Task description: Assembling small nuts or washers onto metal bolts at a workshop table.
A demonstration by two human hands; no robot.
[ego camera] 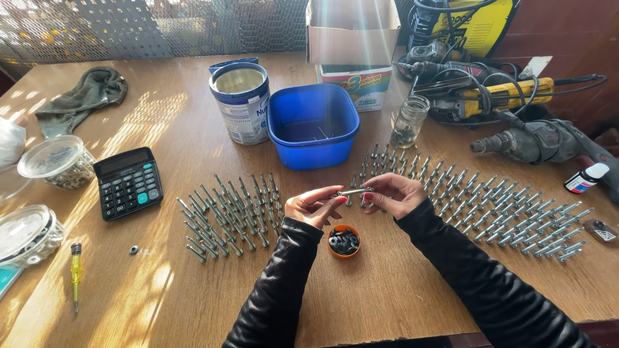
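Round orange cup (pixel 343 241) of dark washers, left hand (pixel 314 206), right hand (pixel 394 194), steel bolt (pixel 354 191)

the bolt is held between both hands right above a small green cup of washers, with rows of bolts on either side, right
Not quite: the head view shows the cup is orange, not green. Both the left hand and right hand do hold the bolt above it, rows of bolts either side.

We see a smooth, faintly glossy brown wooden desk (pixel 387 290), rows of shiny bare-metal bolts (pixel 229 212), a glossy blue plastic tub (pixel 313 145), a matt grey-green cloth rag (pixel 84 96), a clear glass jar (pixel 410 120) and a matt cardboard box (pixel 351 32)
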